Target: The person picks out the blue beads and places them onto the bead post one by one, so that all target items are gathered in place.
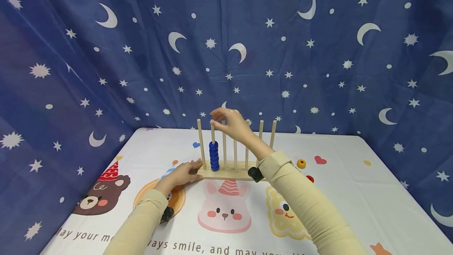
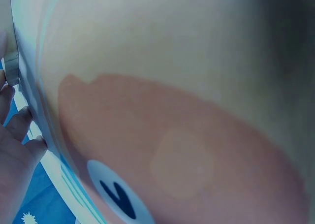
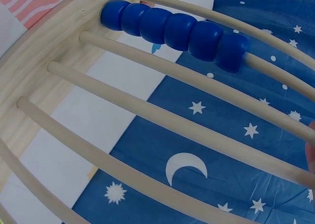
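Observation:
A wooden peg abacus (image 1: 226,174) with several upright pegs stands on the table. Blue beads (image 1: 214,156) are stacked on its second peg from the left; they also show as a blue row (image 3: 177,29) in the right wrist view. My left hand (image 1: 183,173) holds the left end of the base, and its fingers (image 2: 19,123) appear at the left edge of the left wrist view. At the top of the beaded peg is my right hand (image 1: 233,125), thumb and fingers around the tip, no bead visible between them.
A yellow bead (image 1: 301,163) and a red bead (image 1: 310,178) lie right of the abacus, near the right forearm, which hides part of that area. A printed white cloth (image 1: 339,196) covers the table. Behind hangs a blue curtain (image 1: 198,70) with moons and stars.

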`<state>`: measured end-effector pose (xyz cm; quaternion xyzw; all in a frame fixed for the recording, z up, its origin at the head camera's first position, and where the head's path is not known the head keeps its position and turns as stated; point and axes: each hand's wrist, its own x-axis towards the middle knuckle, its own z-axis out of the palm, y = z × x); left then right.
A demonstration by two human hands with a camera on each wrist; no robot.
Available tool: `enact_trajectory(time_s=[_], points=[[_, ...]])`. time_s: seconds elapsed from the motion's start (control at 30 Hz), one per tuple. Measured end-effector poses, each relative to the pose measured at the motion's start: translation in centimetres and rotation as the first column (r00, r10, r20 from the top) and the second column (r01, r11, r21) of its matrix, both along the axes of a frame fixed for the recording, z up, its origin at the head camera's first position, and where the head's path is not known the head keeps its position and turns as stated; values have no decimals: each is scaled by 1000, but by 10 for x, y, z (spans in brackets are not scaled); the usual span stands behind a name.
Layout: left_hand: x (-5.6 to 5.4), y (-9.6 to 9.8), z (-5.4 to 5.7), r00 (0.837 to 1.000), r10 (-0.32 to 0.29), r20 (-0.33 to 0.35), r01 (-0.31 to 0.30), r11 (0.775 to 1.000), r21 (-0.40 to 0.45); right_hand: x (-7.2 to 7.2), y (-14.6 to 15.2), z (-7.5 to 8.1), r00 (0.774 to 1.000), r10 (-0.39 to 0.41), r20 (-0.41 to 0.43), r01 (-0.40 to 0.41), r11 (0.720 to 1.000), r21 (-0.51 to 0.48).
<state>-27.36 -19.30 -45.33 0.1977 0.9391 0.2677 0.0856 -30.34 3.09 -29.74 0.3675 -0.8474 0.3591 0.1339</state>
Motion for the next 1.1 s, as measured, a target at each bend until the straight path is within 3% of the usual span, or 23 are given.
enact_trajectory(time_s=[0.43, 0.8, 1.1], points=[[-1, 1, 0, 1000, 17, 22, -17, 1000, 8, 2, 0, 2, 1000, 6, -11, -6, 999, 32], [-3, 2, 0, 999, 20, 28, -21, 1000, 10, 20, 11, 6, 987, -80, -136, 92, 992, 81], [-2, 1, 0, 999, 25, 35, -26, 1000, 14, 28, 22, -1, 980, -40, -193, 46, 999, 25]])
